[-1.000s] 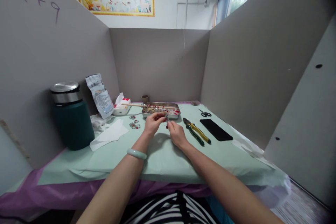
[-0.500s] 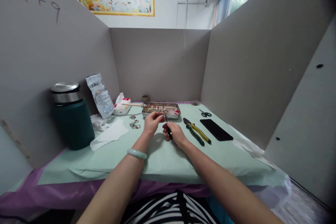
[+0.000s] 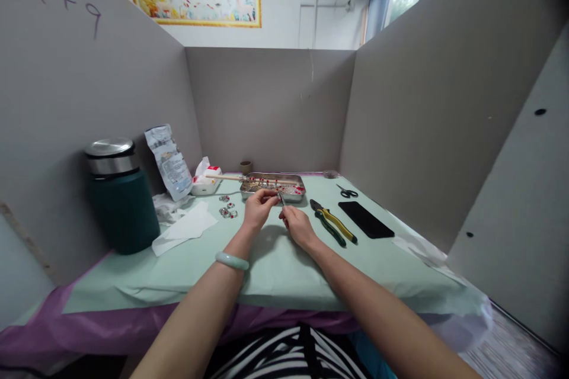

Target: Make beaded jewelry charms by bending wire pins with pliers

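My left hand (image 3: 259,207), with a pale green bangle (image 3: 232,260) at its wrist, pinches something too small to make out. Close beside it, my right hand (image 3: 299,226) is closed around small pliers (image 3: 281,197), whose slim metal tip points at the left fingertips. The palm hides their handles. Just beyond both hands stands a metal tray (image 3: 303,194) holding red and metallic beads. A wooden stick (image 3: 224,177) with beaded pieces on it rests across the tray. Several small silver and red ornaments (image 3: 228,211) lie left of my hands.
Right of my hands lie large yellow-green pliers (image 3: 336,224), black scissors (image 3: 347,192) and a dark phone (image 3: 366,219). On the left are white paper (image 3: 186,228), a tissue pack (image 3: 207,180), a foil pouch (image 3: 169,163) and a teal thermos (image 3: 122,207). Grey partitions (image 3: 271,109) enclose the table.
My right hand has turned and its fingers have drawn in around the pliers. The dark handle seen earlier beneath the fingers is now hidden. My left hand stays in place.
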The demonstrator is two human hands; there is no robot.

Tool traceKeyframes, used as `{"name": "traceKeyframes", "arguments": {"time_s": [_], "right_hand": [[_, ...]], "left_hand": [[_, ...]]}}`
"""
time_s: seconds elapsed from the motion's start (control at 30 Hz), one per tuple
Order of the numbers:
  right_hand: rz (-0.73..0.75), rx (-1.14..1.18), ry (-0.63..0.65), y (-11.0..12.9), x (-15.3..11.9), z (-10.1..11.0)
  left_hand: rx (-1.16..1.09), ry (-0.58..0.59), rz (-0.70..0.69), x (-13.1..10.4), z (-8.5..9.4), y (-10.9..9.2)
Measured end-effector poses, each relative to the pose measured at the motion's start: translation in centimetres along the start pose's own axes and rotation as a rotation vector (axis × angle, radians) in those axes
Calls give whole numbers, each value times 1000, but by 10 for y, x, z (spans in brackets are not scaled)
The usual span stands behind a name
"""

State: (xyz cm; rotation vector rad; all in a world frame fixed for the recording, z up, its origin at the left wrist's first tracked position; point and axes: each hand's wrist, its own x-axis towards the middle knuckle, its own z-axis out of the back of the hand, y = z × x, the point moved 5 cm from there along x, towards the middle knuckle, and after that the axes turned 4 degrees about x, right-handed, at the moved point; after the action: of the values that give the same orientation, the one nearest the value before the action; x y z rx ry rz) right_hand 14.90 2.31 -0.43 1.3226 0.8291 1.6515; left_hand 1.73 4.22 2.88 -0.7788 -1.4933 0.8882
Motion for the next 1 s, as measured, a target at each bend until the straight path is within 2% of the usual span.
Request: {"name": "traceKeyframes", "arguments": {"time_s": [0.07, 0.13, 0.3, 0.43, 0.6, 0.8, 1.0], "right_hand": [[-25, 37, 11, 0, -1, -1], [-112, 154, 52, -1, -2, -3], [-350, 534, 234, -2, -8, -14], [-484, 680, 343, 2, -13, -16], [-562, 834, 429, 11, -16, -15], [-654, 939, 569, 10, -20, -15], [-717, 951, 658, 13, -29, -4]], "left_hand": [[20, 4, -13, 1, 0, 2], [46, 7, -34, 2, 1, 3], [71, 31, -63, 3, 2, 4], [-7, 67, -38, 0, -1, 1], [-93, 137, 5, -5, -5, -4], [-35, 100, 62, -5, -1, -7], [-161, 81, 160, -4, 2, -4]]}}
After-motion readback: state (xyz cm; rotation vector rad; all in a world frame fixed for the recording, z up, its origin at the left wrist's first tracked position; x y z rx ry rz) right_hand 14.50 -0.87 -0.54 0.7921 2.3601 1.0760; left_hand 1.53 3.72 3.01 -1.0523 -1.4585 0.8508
